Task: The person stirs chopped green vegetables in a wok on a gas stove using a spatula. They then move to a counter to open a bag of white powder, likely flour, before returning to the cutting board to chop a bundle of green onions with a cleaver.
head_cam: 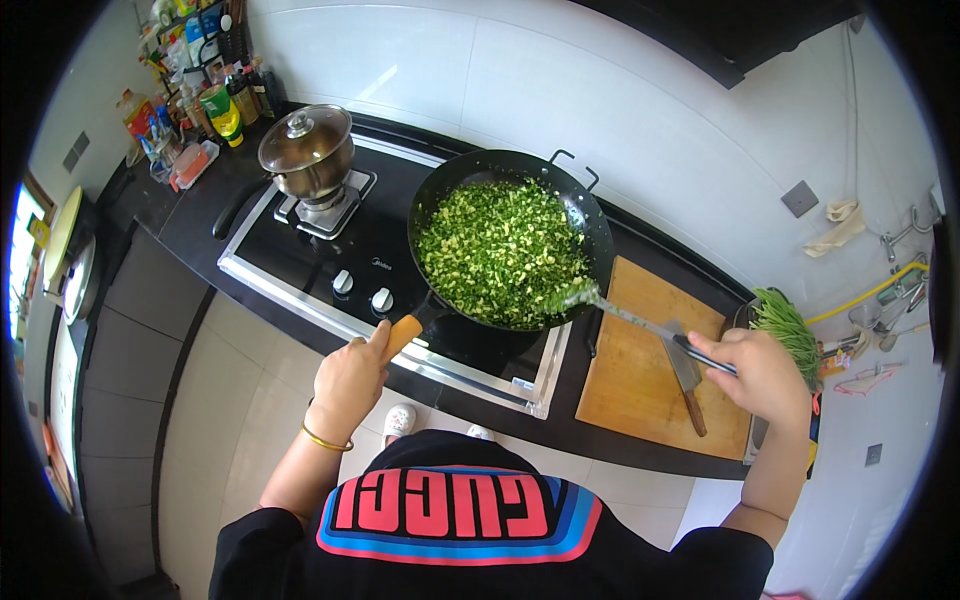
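My left hand (349, 382) grips the wooden handle (403, 335) of a large black wok (450, 171) on the right side of the gas hob. Chopped greens mixed with pale yellow bits (502, 247) fill much of the wok. In my right hand (761, 371) is the dark handle of a metal spatula (637, 321). Its blade, coated with greens, rests at the wok's right edge and is partly covered by them. Below the spatula's shaft, a cleaver (684, 371) with a wooden handle lies on a wooden cutting board (622, 375).
A lidded steel saucepan (311, 161) stands on the left burner of the black hob (300, 255), its dark handle jutting left. Two knobs (362, 291) sit at the front. Bottles (240, 94) crowd the back left corner. Long green stalks (787, 330) stand beyond the board, near my right hand.
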`<act>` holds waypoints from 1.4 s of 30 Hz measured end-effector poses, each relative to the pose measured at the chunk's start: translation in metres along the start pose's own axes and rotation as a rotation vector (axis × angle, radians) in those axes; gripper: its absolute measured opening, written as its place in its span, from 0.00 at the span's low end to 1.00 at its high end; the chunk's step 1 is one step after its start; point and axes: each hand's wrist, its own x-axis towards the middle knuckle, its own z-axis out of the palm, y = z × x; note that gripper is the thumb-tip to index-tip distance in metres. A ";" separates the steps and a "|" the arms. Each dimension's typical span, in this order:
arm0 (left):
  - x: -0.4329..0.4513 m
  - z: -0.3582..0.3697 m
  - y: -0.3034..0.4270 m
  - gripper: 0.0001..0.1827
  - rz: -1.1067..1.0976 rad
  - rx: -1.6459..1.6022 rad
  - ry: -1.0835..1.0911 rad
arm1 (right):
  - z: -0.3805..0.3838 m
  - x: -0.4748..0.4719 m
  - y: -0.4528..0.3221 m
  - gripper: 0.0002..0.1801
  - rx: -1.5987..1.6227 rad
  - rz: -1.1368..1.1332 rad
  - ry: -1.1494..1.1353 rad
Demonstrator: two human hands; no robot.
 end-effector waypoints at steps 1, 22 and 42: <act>0.000 -0.001 0.001 0.33 -0.004 -0.001 0.000 | 0.004 0.003 0.000 0.24 -0.022 -0.021 -0.010; 0.001 -0.004 0.004 0.33 -0.038 -0.008 -0.018 | 0.011 0.017 -0.013 0.23 0.312 -0.005 -0.065; -0.003 0.002 -0.003 0.32 -0.019 0.002 0.012 | 0.022 0.077 -0.053 0.22 0.056 -0.174 0.117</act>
